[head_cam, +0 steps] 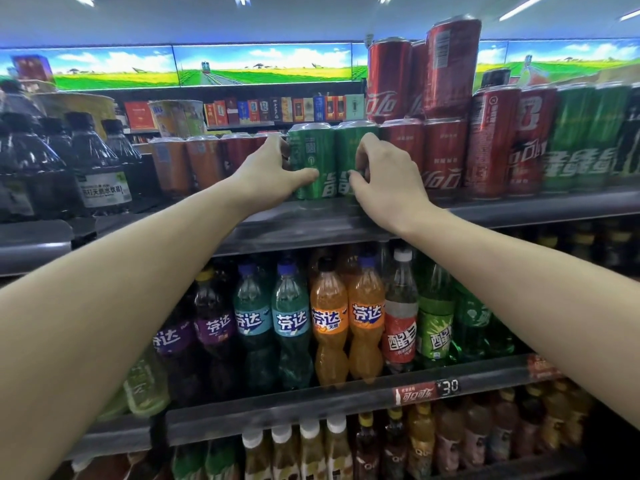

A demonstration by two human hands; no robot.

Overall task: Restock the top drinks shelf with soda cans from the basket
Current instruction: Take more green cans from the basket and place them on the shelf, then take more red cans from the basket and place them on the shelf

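Bare forearms reach up from the bottom corners toward the top shelf [346,220], where both hands work a pair of green cans. Left hand [273,174] curls around the left green can [311,157], thumb across its front and fingers wrapped behind its left side; right hand [384,178] pinches the right green can [348,147] beside it, fingers hooked over its face. Both cans stand upright near the shelf's front edge, touching each other, wedged between a row of orange cans [188,164] on the left and red cans [443,154] on the right. More red cans [391,81] sit stacked in a second tier above that row, one at the far end leaning slightly. Further green cans [585,133] fill the shelf's right end. Bottles [329,320] of soda line the shelf below. No basket is in view. Judged from here, the risk lies in the tight fit: sliding the green pair back could nudge the red row and topple the stacked tier, sending cans off the edge. Letting go while the cans sit this close to the lip could also tip them forward onto the bottles beneath.
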